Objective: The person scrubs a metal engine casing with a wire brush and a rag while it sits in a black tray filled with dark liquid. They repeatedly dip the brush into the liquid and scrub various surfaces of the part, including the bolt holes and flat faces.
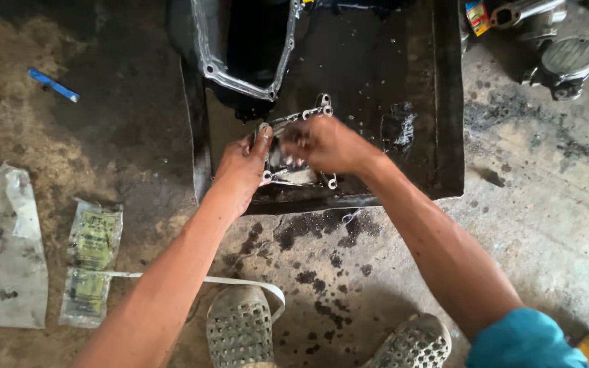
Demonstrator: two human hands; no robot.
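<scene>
Gripping one small oily metal cover at the near edge of the black drip tray, left hand clamps its left side, right hand pinches the top. Silvery, bolt-eared, wet; one bigger pan sits farther back, two plastic wrappers far left.

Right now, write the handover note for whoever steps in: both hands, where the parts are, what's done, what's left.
Left hand: grips the left edge of the small metal cover, thumb up on its rim.
Right hand: on top of the cover, fingers curled over its middle; whether it holds anything is hidden.
Cover: lies in the black oily tray on the floor, near its front edge, wet with oil. A larger engine cover stands at the tray's back.
Done: cover is in the tray, oil-coated.
Left: it remains dirty; both hands are on it.
</scene>
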